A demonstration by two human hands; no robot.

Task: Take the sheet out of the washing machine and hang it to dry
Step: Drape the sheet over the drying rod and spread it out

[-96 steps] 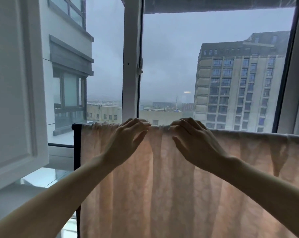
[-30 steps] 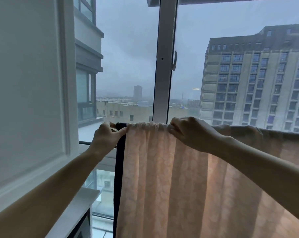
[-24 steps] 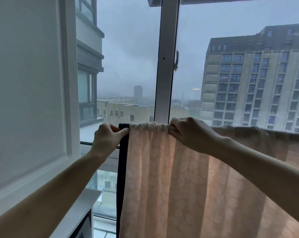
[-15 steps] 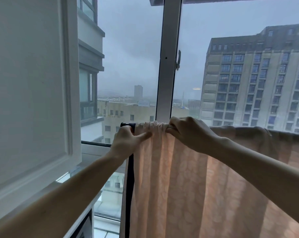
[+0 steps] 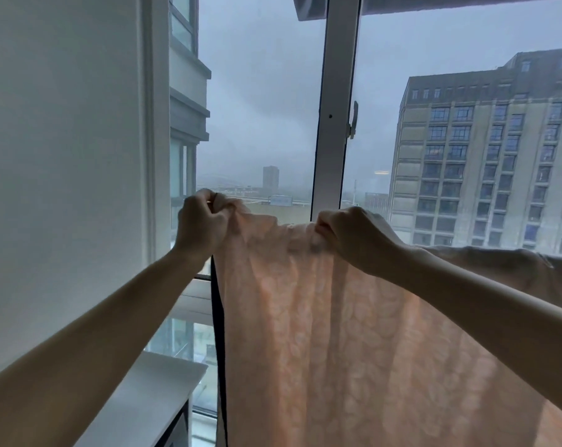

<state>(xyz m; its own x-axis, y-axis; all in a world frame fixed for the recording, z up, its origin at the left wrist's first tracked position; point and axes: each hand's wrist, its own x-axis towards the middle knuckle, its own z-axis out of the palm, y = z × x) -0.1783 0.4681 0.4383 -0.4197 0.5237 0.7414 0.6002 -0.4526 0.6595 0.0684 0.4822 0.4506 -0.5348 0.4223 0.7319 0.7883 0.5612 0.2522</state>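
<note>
peach sheet [image 5: 354, 333], seemingly rack-draped

A dark upright rack post [image 5: 217, 333] stands at the near left, before the window. The thin peach patterned fabric sheet [image 5: 354, 350] hangs beside it and spreads right; its top rail is hidden by cloth.

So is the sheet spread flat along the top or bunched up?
Bunched: the sheet gathers into folds between the left hand and right hand.
</note>
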